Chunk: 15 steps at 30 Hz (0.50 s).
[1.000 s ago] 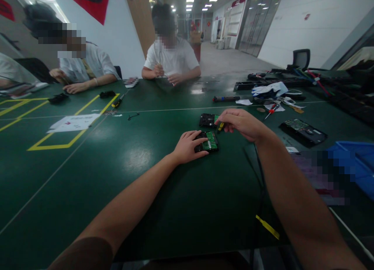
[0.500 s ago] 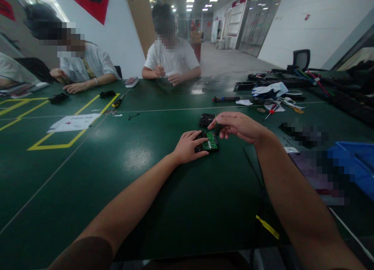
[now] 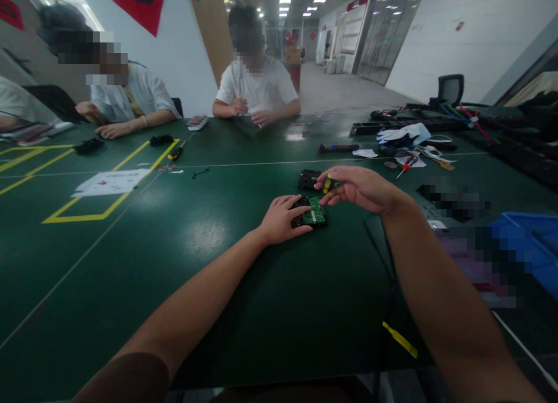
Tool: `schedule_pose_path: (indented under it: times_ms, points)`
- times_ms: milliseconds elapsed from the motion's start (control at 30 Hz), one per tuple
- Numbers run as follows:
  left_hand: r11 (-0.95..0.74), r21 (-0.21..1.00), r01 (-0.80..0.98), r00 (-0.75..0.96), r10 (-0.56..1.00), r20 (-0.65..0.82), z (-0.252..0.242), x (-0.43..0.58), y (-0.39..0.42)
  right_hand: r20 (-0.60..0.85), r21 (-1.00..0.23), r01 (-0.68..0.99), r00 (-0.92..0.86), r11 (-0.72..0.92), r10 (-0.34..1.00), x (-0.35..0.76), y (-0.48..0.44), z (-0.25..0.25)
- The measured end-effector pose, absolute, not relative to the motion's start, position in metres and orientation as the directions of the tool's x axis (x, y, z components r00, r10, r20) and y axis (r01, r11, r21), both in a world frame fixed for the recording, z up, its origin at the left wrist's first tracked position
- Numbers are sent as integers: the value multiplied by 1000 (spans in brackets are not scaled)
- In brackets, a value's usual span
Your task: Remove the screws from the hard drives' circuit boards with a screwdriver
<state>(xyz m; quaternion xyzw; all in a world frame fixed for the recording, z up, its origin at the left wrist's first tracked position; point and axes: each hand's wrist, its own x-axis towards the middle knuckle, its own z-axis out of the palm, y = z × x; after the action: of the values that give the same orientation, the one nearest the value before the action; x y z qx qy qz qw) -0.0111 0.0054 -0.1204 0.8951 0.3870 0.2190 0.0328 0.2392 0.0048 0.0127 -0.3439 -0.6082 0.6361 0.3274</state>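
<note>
A hard drive (image 3: 314, 216) lies on the green table with its green circuit board facing up. My left hand (image 3: 282, 218) holds it from the left side, fingers over the top and thumb along the near edge. Above the drive's right end, my right hand (image 3: 355, 188) is closed around the yellow-and-black handle of a screwdriver (image 3: 329, 184). The screwdriver's shaft and tip are hidden or too small to make out. Just behind, a second hard drive (image 3: 307, 179) is partly covered by my right fingers.
A red-handled screwdriver (image 3: 407, 166), white gloves (image 3: 403, 135) and cables lie to the right, with a blue bin (image 3: 527, 246) nearer. Another screwdriver (image 3: 176, 152) and a paper sheet (image 3: 108, 182) are on the left. Two people sit across the table.
The screwdriver handle in my right hand has turned so its yellow side shows, and my right fingers have shifted around it. My left hand and the drive stay in place.
</note>
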Motion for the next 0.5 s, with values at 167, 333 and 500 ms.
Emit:
schedule_pose_path:
  times_ms: [167,333,500]
  points:
    - [-699,230,677,603,706,373,-120,-11,5,-12,-986,153,-440,61,898,244,5,16]
    - [-698,236,676,600,708,372,-121,-12,5,68,-938,294,-362,183,930,246,5,21]
    - [-699,230,677,605,707,367,-118,-11,3,68,-923,345,-290,170,955,243,6,19]
